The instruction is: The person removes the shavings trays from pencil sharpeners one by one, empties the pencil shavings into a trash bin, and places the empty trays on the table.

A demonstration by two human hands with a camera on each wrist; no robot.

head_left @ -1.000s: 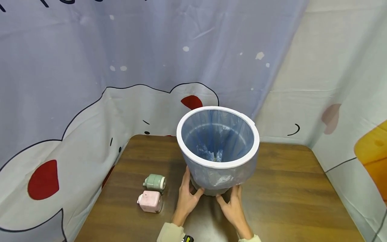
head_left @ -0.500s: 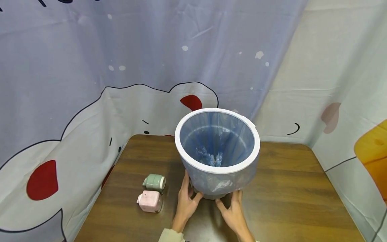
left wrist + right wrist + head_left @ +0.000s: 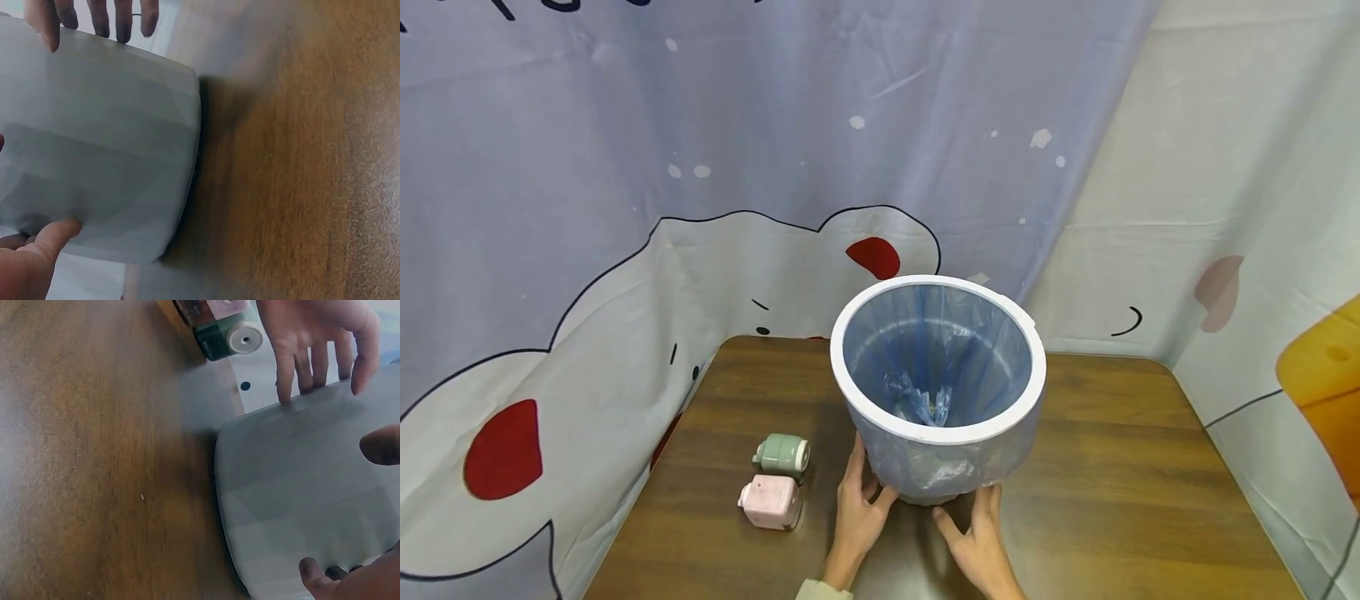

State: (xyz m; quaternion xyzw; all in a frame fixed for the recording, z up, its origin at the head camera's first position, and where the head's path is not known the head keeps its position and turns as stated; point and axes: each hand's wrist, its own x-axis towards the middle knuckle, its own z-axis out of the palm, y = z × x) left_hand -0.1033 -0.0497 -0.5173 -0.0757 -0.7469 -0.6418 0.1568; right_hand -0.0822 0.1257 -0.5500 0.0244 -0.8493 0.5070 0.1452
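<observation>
A round trash can (image 3: 936,475) with a white rim ring (image 3: 852,386) and a translucent bluish liner bag (image 3: 992,358) stands tilted slightly toward me. Its lower body shows as smooth grey plastic in both wrist views, with the base right at the wooden tabletop. My left hand (image 3: 857,517) holds the lower left side, fingers along the wall and thumb toward the front. On the lower right, my right hand (image 3: 977,542) holds the can the same way; some of its fingers are hidden behind the can. Bunched plastic (image 3: 932,408) lies at the bottom of the liner.
To the left, a green bottle-shaped container (image 3: 782,454) and a pink one (image 3: 771,502) lie on their sides on the wooden table (image 3: 1112,483). A printed curtain (image 3: 760,125) hangs behind the table and along its sides.
The trash can has come slightly toward me and lower in the head view, with both hands staying on it. The two containers keep their places.
</observation>
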